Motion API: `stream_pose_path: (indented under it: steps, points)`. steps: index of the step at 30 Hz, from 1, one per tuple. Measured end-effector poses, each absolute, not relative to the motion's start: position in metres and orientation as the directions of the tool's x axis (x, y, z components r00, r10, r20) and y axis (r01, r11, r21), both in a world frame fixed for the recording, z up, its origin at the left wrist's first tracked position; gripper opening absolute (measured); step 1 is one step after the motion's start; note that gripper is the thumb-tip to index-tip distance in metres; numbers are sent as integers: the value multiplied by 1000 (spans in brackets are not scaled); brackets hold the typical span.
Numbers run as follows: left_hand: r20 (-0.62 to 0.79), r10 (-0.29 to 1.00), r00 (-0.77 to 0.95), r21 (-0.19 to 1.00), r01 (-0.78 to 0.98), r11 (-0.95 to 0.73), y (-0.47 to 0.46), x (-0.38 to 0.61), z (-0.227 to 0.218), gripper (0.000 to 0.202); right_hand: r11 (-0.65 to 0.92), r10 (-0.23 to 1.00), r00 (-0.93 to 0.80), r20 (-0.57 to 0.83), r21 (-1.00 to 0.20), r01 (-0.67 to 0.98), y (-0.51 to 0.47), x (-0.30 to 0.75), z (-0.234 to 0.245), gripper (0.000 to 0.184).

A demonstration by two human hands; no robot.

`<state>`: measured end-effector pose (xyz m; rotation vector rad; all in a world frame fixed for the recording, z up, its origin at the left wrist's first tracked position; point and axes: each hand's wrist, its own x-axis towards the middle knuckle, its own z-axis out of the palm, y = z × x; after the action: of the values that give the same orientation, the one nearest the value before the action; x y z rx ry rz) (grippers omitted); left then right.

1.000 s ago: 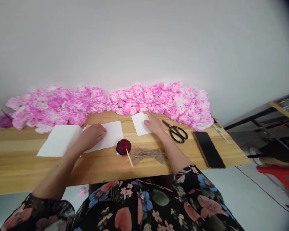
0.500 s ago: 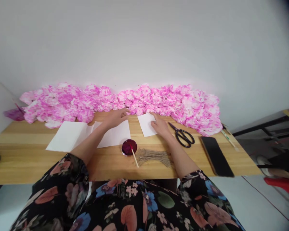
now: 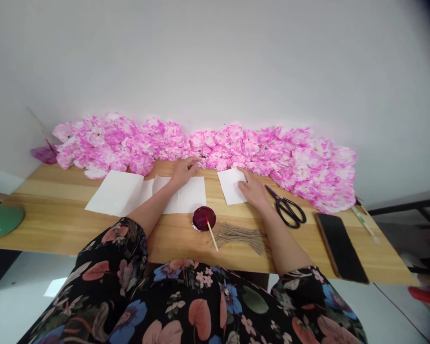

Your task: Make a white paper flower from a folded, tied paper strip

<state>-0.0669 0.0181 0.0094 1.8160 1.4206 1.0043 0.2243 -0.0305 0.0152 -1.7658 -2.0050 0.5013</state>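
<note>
On the wooden worktop (image 3: 57,210), the small sheet (image 3: 230,188) extends left from the grasping right fingers (image 3: 242,185); the left fingers' (image 3: 191,163) grip is unclear.

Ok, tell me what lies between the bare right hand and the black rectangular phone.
In the head view, black loop-handled scissors lie on the brown wooden tabletop between the right hand and the phone.

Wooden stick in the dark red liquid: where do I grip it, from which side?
Pinch the pale near end of the wooden stick, probably from the near left: it slants toward the person, its far end is stained red, and brown strands crowd its right.
</note>
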Motion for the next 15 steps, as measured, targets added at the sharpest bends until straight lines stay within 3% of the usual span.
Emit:
stream_pose_path:
  steps: [15]
  points:
    - [168,966,198,746,614,-256,9,-60,24,27,150,987,-108,116,-469,870,-33,222,16,62]
